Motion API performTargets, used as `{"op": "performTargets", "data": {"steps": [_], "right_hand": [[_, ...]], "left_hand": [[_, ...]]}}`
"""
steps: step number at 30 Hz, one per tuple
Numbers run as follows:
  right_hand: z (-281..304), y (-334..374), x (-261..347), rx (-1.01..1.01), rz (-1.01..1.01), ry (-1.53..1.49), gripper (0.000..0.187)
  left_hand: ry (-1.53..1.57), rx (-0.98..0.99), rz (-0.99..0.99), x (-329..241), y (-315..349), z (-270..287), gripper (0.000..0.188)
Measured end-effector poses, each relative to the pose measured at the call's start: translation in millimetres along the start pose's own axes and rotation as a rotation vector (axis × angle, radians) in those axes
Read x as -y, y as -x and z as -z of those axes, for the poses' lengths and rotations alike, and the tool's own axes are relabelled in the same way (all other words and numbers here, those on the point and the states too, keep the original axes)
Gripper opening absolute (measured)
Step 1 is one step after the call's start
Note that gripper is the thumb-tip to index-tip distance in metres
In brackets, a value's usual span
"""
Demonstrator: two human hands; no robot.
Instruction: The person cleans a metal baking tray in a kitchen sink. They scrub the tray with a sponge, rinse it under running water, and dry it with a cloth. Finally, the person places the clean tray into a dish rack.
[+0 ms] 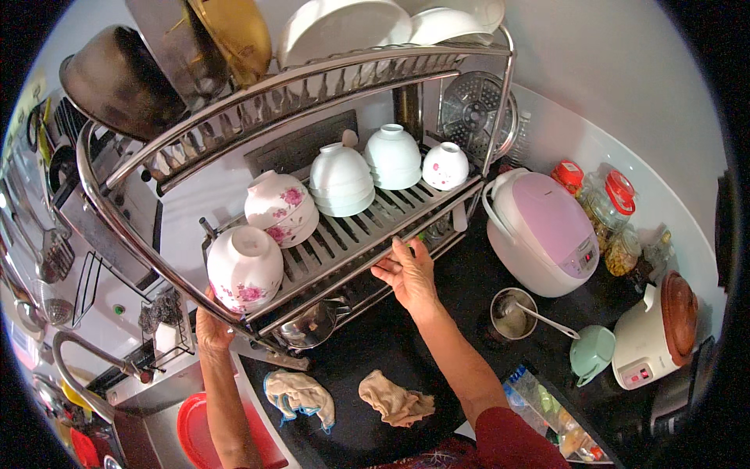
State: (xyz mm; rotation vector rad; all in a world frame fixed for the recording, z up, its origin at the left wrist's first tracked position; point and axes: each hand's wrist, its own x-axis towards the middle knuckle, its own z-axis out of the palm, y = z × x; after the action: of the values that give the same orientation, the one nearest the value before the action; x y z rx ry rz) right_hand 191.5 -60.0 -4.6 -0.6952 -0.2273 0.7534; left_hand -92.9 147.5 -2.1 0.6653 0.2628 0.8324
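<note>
A two-tier metal dish rack (328, 273) stands in front of me, with both of my hands on it. At its left front corner, my left hand (212, 327) is closed round the frame, its fingertips partly hidden behind the metal. My right hand (409, 275) pinches the front rail of the lower tier, thumb above. Upside down on that tier sit a flowered bowl (245, 270) near the left corner, stacked flowered bowls (283, 211), two stacks of pale bowls (341, 181) and a small flowered cup (445, 166).
Pans (117, 82) and white plates (344, 35) fill the upper tier. Two crumpled cloths (397, 397) lie on the black counter. To the right are a pink-lidded rice cooker (547, 227), a metal cup with a spoon (512, 316) and jars. A sink holds a red basin (195, 426).
</note>
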Motion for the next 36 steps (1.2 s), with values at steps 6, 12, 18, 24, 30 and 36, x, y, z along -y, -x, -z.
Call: {"op": "performTargets", "data": {"steps": [6,12,18,24,30,36], "right_hand": [[-1,14,3,-0.173,0.226,0.352,0.059],[-45,50,10,0.331,1.111,1.311,0.042],[-71,59,-36,0.68,1.277,1.462,0.039],[-63,36,-46,0.643,1.253,1.344,0.036],[-64,32,-53,0.616,1.232,1.332,0.039],[-82,47,-37,0.682,1.046,1.319,0.044]], "left_hand": [[-0.362,-0.278,0.019,-6,9,7,0.039],[-0.113,-0.122,0.084,-1,5,-6,0.023],[-0.079,-0.143,0.025,-7,1,8,0.025],[-0.156,-0.161,0.048,-8,8,-7,0.021],[-0.187,-0.23,-0.002,-4,10,-14,0.023],[-0.207,-0.25,0.001,-3,13,-13,0.021]]}}
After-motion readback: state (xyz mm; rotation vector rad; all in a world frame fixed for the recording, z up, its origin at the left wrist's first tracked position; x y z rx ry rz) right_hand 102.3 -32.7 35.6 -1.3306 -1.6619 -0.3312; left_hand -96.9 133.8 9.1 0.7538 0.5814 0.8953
